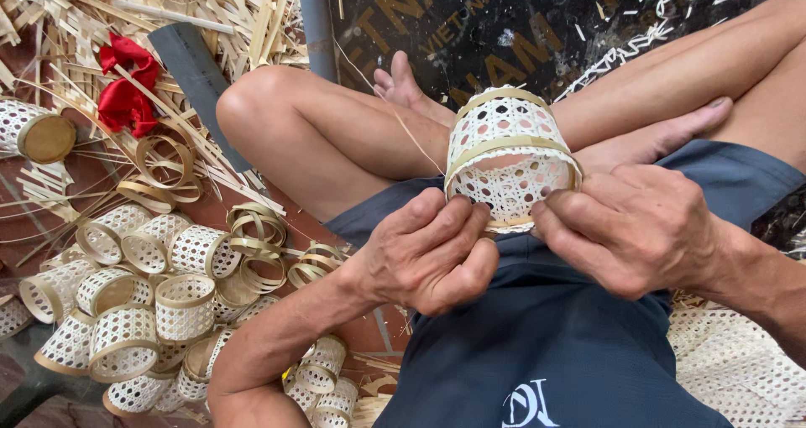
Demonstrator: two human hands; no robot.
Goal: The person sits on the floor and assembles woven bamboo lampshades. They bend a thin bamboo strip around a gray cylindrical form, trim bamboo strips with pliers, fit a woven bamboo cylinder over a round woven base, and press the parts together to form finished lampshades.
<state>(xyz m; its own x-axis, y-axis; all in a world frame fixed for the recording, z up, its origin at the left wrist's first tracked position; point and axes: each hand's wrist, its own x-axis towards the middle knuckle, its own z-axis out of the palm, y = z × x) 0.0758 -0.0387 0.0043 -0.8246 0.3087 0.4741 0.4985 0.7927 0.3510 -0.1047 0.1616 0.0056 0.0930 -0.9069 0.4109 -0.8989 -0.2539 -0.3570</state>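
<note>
— Bamboo everywhere: strips [75, 17] litter the floor [84, 172], and beside the person's crossed legs lies a heap of finished baskets [126, 310] with loose hoops [256, 243] next to it. What's in hand?

— One small woven basket [508, 155], held over the lap on its side, open end toward the camera. Both hands pinch its near rim.

— How are the hands set?

— Left hand [428, 252] is curled nearly closed, thumb and fingertips nipping the lower left of the rim. Right hand [638, 227] is likewise closed, fingers gripping the rim's lower right edge.

— So which step?

— Looks like fitting or tightening the rim band [504, 147]; the weave itself seems complete.

— And the next move?

— Probably a firm, even press round the rim, turning the basket bit by bit so the band seats without buckling the open weave. A thin strand [411, 138] trails off the left side and may need tucking.
</note>
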